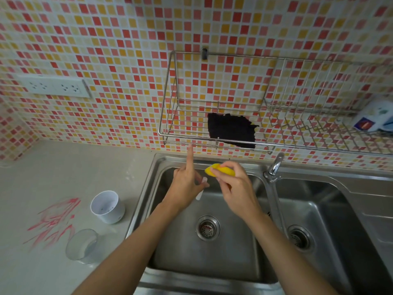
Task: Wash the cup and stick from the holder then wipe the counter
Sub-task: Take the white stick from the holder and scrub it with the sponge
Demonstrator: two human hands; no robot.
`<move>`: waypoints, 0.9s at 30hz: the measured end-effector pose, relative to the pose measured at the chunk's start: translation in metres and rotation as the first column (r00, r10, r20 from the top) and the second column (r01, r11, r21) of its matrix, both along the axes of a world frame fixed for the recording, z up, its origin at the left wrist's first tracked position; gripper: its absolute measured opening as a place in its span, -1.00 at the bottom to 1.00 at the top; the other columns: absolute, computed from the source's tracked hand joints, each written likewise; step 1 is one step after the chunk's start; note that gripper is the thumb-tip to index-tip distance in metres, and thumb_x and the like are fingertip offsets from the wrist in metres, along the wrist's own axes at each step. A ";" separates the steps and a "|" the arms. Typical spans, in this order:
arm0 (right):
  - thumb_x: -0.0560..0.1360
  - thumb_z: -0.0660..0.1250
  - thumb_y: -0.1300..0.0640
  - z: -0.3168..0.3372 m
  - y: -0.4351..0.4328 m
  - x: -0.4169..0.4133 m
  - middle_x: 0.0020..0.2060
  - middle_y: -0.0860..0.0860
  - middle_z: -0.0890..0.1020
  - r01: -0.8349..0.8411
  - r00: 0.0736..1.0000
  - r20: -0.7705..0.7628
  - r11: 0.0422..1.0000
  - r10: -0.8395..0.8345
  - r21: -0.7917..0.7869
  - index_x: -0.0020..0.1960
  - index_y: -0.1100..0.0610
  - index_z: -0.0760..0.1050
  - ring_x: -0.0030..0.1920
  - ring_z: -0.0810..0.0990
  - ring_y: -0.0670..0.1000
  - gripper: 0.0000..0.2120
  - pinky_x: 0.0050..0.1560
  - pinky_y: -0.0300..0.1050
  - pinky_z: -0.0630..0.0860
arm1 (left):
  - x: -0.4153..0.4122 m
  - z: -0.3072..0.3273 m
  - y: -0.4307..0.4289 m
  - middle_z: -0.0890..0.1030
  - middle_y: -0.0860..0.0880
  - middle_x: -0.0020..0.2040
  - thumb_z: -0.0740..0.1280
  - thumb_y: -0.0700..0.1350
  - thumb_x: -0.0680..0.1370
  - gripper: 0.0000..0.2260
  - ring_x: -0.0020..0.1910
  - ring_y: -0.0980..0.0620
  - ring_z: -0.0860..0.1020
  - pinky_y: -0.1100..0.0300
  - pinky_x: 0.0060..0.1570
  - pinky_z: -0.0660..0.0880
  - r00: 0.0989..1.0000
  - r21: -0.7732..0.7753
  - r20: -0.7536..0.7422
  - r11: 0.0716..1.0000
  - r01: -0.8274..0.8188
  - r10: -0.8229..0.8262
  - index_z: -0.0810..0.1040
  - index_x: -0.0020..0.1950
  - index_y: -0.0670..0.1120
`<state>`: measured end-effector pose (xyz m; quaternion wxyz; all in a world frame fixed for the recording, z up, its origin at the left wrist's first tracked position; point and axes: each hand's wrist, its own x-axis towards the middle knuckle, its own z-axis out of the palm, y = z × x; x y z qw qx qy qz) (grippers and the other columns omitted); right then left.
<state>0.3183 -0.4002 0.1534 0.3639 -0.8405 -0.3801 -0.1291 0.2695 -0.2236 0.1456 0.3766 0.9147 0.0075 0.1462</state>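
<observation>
From the head camera, both hands work over the left basin of a steel sink (234,256). The left hand (187,186) pinches a short white stick (200,195) between thumb and lower fingers, with its forefinger pointing straight up. The right hand (236,188) grips a yellow sponge (221,170), held just beside the top end of the stick. On the counter (63,167) to the left, a white holder (107,206) stands near the sink's edge, and a clear cup (81,248) sits just in front of it. Red scribbles (53,222) mark the counter beside them. A black cloth (231,129) lies in the wire rack (212,142) on the tiled wall, and the tap (275,167) stands between the basins.
</observation>
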 end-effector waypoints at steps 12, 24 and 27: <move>0.50 0.37 0.29 -0.009 0.001 -0.003 0.13 0.02 0.50 0.002 1.000 0.025 0.999 -0.001 -0.054 0.22 -0.02 0.60 0.12 0.50 0.04 -0.64 0.10 -0.06 0.52 | -0.002 0.002 -0.004 0.57 0.16 -0.32 0.52 -0.10 0.43 -0.01 -0.27 0.20 0.56 -0.11 0.12 0.54 0.998 -0.044 -0.054 0.998 -0.034 0.032 -0.16 0.58 -0.03; 0.51 0.36 0.31 -0.013 -0.010 -0.004 0.09 -0.02 0.48 0.205 0.977 -0.079 0.977 -0.200 0.057 0.23 0.00 0.59 0.05 0.46 -0.12 -0.64 0.04 -0.32 0.43 | -0.005 -0.001 0.005 0.68 0.01 -0.16 0.45 -0.04 0.49 -0.84 -0.13 0.06 0.62 0.09 -0.03 0.57 0.978 -0.058 -0.128 0.983 -0.173 0.164 0.65 0.04 -0.03; 0.50 0.36 0.28 -0.016 -0.007 -0.015 0.06 -0.07 0.46 0.253 0.965 -0.095 0.964 -0.245 0.083 0.26 -0.01 0.57 0.01 0.43 -0.19 -0.63 -0.01 -0.52 0.32 | -0.003 0.002 0.003 0.67 0.02 -0.24 0.48 0.04 0.46 -0.82 -0.21 0.11 0.62 0.26 -0.21 0.53 0.942 -0.176 -0.207 0.937 -0.303 0.266 0.65 -0.14 -0.07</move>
